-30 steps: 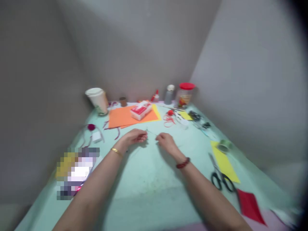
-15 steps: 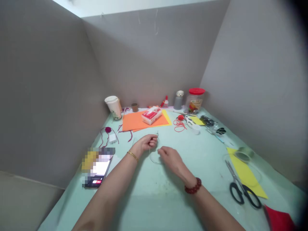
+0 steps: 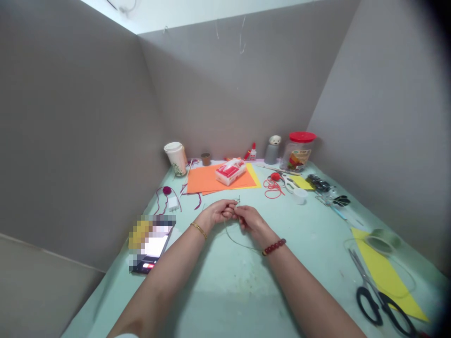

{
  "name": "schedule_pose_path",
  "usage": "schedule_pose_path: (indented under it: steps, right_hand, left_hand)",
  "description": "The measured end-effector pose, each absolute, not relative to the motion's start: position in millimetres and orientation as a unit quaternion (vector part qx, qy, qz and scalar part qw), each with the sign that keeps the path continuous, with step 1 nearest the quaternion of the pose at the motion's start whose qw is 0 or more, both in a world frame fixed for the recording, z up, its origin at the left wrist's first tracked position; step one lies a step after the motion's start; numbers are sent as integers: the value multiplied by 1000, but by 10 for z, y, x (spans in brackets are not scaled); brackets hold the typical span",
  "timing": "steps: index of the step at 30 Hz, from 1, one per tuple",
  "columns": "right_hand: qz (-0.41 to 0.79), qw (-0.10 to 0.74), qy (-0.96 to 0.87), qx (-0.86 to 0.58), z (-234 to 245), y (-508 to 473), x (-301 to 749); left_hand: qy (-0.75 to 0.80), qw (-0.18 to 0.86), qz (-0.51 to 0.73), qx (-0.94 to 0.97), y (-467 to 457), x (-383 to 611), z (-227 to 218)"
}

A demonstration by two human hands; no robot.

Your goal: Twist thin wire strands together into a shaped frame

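Plain grey partition walls point(image 3: 239, 94) are enclosing a pale-green covered counter point(image 3: 229, 305). Clock centre: the hands. Left hand point(image 3: 222, 213): curling nearly closed, pinching a small, thin, wiry piece point(image 3: 238, 201) protruding at 12 o'clock. Right hand point(image 3: 248, 218): pinching at its base, seemingly on a fine greenish thread point(image 3: 230, 238), presumably because so slight a piece needs fingertip control. Thread: trailing slack at 6 o'clock. Black-handled steel scissors point(image 3: 366, 279): lying at 4 o'clock, probably for right-hand reach.
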State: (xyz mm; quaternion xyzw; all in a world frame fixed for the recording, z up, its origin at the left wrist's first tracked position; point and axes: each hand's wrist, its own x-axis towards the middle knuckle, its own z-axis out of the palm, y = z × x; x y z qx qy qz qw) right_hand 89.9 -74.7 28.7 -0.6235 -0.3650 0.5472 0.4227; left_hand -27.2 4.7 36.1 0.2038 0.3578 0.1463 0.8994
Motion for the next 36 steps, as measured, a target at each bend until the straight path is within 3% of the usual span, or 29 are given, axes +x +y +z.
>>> schedule_pose_path:
  steps: [5,11,18,23,26,29,32,36]
  right_hand:
    - [593,386,-371,-602,353,-855,1054]
    - [480,336,-479,-653,413,-865,1341]
    - [481,324,-483,-656,525,-966,1847]
    - [235,200,-532,-788,480,-847,2232]
    - [70,264,-551,-789,431,-753,2075]
    - [150,387,-588,-694,378,-687,1693]
    - [287,390,-566,-667,304,-628,1362]
    - [371,381,-537,-654,217,-553,1207]
  left_hand:
    - [370,893,163,198,46,-267,312]
    - [346,896,214,175,-17,-233,306]
    - [309,910,237,142,-132,-275,316]
    - [317,907,233,152,-166,-261,287]
    - [324,904,230,159,-177,-211,294]
    - [319,905,227,164,-182,-171,315]
    - [310,908,227,168,-173,-153,324]
    - [297,916,214,163,-128,-163,298]
